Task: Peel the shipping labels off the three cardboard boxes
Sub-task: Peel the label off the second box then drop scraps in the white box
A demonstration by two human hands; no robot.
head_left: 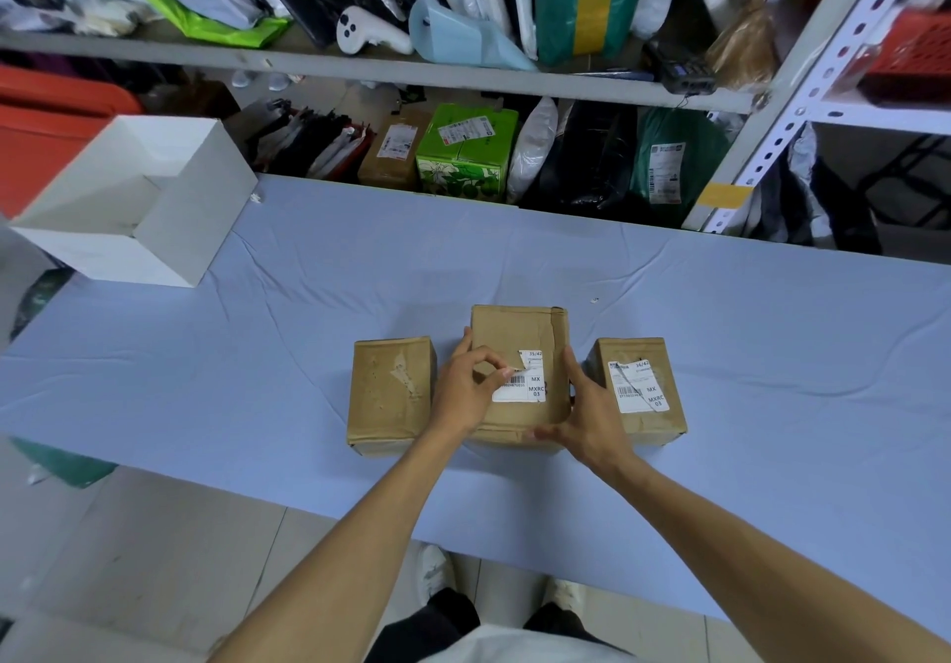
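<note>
Just below centre frame, my left hand (465, 387) pinches the torn upper-left edge of the label (525, 390) on the middle box (514, 328). My right hand (592, 415), spread, presses that box's right side. The left box (388, 394) shows bare residue. The right box (656, 423) carries a second label (638, 387).

You had a white open box (131, 201) on the blue-covered table's (720, 333) far left and a green carton (463, 158) shelved beyond.
</note>
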